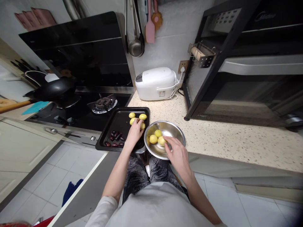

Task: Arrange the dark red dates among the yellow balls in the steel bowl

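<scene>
A black baking tray (118,119) holds several small yellow potatoes and a cluster of small dark red, elongated pieces (115,136). Over the tray's right side, my left hand (134,132) has its fingers closed around a yellow potato (142,126), partly covered by them. Two more potatoes, a round one (132,115) and a longer one (142,117), lie just beyond that hand. To the right, a steel bowl (176,132) contains three potatoes. My right hand (176,151) reaches over the bowl's rim, thumb and fingers on the nearest-right potato (161,141).
A white rice cooker (156,83) stands behind the bowl against the wall. At left is a gas stove (104,103) with a black wok (55,90). A dark oven (255,91) on a rack fills the right. Below the tray, a cabinet door (87,189) stands open.
</scene>
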`<state>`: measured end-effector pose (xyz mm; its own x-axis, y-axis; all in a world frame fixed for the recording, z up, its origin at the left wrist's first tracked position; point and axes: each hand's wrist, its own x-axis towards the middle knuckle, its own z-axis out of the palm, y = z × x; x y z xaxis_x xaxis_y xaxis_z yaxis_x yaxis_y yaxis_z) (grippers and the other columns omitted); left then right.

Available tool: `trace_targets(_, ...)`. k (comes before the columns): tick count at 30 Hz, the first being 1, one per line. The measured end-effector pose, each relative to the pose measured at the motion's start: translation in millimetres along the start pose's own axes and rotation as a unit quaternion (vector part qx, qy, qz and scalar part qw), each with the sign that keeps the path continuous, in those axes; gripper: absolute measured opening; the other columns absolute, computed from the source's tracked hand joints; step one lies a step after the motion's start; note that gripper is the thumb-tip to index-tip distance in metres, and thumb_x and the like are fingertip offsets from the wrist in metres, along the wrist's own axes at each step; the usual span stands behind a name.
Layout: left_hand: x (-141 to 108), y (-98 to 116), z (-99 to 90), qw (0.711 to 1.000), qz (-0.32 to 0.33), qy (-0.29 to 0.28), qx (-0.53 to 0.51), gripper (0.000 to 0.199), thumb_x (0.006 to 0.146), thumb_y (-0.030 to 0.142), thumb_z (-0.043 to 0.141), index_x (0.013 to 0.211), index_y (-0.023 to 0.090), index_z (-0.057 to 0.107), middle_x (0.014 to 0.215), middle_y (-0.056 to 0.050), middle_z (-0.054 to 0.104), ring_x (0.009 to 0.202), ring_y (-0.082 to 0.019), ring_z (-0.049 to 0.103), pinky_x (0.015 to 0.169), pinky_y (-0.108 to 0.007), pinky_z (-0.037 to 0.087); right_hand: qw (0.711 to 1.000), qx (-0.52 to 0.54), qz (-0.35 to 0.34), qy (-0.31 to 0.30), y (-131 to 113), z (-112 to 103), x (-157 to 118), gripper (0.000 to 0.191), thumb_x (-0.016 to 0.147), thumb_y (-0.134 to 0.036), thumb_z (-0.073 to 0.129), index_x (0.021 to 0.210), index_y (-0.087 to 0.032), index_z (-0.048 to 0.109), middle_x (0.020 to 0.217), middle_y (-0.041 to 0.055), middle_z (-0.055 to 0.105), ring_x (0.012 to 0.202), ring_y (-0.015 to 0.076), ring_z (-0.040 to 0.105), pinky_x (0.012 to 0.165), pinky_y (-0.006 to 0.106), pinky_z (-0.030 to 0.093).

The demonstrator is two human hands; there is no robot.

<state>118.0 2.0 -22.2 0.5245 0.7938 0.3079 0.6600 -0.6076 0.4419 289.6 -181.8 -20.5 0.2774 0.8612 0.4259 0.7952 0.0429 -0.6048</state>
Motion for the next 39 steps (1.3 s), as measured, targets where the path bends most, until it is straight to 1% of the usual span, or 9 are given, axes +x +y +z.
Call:
trace_targets(2, 0.2, 0.5, -1.3, 1.000, -0.005, 0.018, -0.013, 0.041, 0.080, 0.003, 0.070, 0.116, 0.019, 0.061, 0.117, -0.010, 0.058, 0.109, -0.028, 0.064, 0.100, -0.048, 0.056, 1.000, 0.001, 0.005, 0.008, 0.4, 0.8, -1.2, 0.030, 0.101, -0.021, 0.048, 0.119, -0.019, 0.072, 0.120, 0.0114, 0.077, 0.111, 0.0285, 0.072, 0.094, 0.044, 0.059)
trace_targets(4, 1.5, 5.4, -5.7, 0.997, -0.006, 0.065, -0.035, 0.037, 0.081, 0.007, 0.070, 0.115, 0.019, 0.060, 0.116, -0.009, 0.058, 0.109, -0.027, 0.063, 0.100, -0.048, 0.055, 1.000, -0.002, 0.009, 0.008, 0.9, 1.3, -2.7, 0.030, 0.100, -0.022, 0.049, 0.119, -0.018, 0.071, 0.120, 0.0117, 0.077, 0.110, 0.0290, 0.073, 0.093, 0.044, 0.060)
trace_targets(6, 3.3, 15.4, -12.7, 0.990, 0.007, 0.119, -0.074, 0.035, 0.083, 0.011, 0.070, 0.115, 0.020, 0.060, 0.118, -0.009, 0.058, 0.111, -0.027, 0.062, 0.100, -0.045, 0.055, 1.000, -0.005, 0.009, 0.004, 1.3, 1.5, -4.0, 0.030, 0.100, -0.021, 0.049, 0.120, -0.018, 0.071, 0.121, 0.0117, 0.076, 0.110, 0.0293, 0.073, 0.093, 0.045, 0.060)
trace_targets(8, 5.1, 29.7, -20.0, 0.983, 0.040, 0.134, -0.122, 0.033, 0.085, 0.015, 0.070, 0.116, 0.022, 0.061, 0.119, -0.008, 0.059, 0.114, -0.025, 0.061, 0.099, -0.041, 0.056, 1.000, -0.005, 0.008, 0.000, 1.4, 1.4, -4.8, 0.030, 0.099, -0.021, 0.050, 0.121, -0.018, 0.070, 0.122, 0.0117, 0.076, 0.112, 0.0293, 0.072, 0.093, 0.045, 0.059)
trace_targets(11, 6.9, 54.1, -24.0, 0.976, 0.103, 0.078, -0.173, 0.031, 0.089, 0.018, 0.071, 0.118, 0.023, 0.063, 0.121, -0.007, 0.061, 0.117, -0.024, 0.061, 0.101, -0.039, 0.054, 1.000, -0.007, 0.006, -0.001, 1.2, 1.3, -5.2, 0.030, 0.100, -0.022, 0.049, 0.121, -0.019, 0.070, 0.121, 0.0116, 0.076, 0.112, 0.0292, 0.072, 0.092, 0.044, 0.059)
trace_targets(14, 9.5, 72.2, -14.4, 0.971, 0.155, -0.001, -0.181, 0.032, 0.089, 0.017, 0.073, 0.119, 0.022, 0.064, 0.123, -0.009, 0.062, 0.118, -0.025, 0.062, 0.106, -0.042, 0.051, 1.000, -0.013, 0.001, 0.001, 1.3, 1.7, -5.3, 0.029, 0.101, -0.023, 0.049, 0.121, -0.018, 0.070, 0.121, 0.0120, 0.077, 0.111, 0.0293, 0.072, 0.092, 0.045, 0.060)
trace_targets(21, 20.2, 76.9, 20.9, 0.970, 0.173, -0.103, -0.139, 0.037, 0.087, 0.012, 0.076, 0.123, 0.021, 0.071, 0.124, -0.009, 0.064, 0.116, -0.026, 0.062, 0.107, -0.043, 0.052, 1.000, -0.007, 0.001, 0.002, 1.6, 3.3, -6.6, 0.032, 0.100, -0.020, 0.048, 0.121, -0.018, 0.072, 0.127, 0.0117, 0.075, 0.116, 0.0294, 0.071, 0.098, 0.048, 0.059)
trace_targets(32, 25.0, 76.1, 26.7, 0.956, 0.220, -0.154, -0.116, 0.046, 0.092, 0.013, 0.069, 0.136, 0.024, 0.069, 0.131, -0.010, 0.064, 0.123, -0.028, 0.058, 0.112, -0.046, 0.047, 1.000, 0.019, 0.001, 0.010, 0.4, 3.5, -3.2, 0.032, 0.098, -0.018, 0.049, 0.120, -0.020, 0.072, 0.128, 0.0114, 0.074, 0.117, 0.0288, 0.070, 0.100, 0.047, 0.058)
trace_targets(39, 23.9, 78.9, 25.3, 0.947, 0.240, -0.176, -0.125, 0.037, 0.100, 0.016, 0.058, 0.135, 0.022, 0.071, 0.140, -0.012, 0.064, 0.134, -0.027, 0.057, 0.117, -0.047, 0.042, 0.999, 0.022, 0.005, 0.025, 1.9, 6.9, -1.5, 0.029, 0.095, -0.014, 0.050, 0.113, -0.020, 0.072, 0.122, 0.0119, 0.076, 0.112, 0.0292, 0.071, 0.098, 0.047, 0.057)
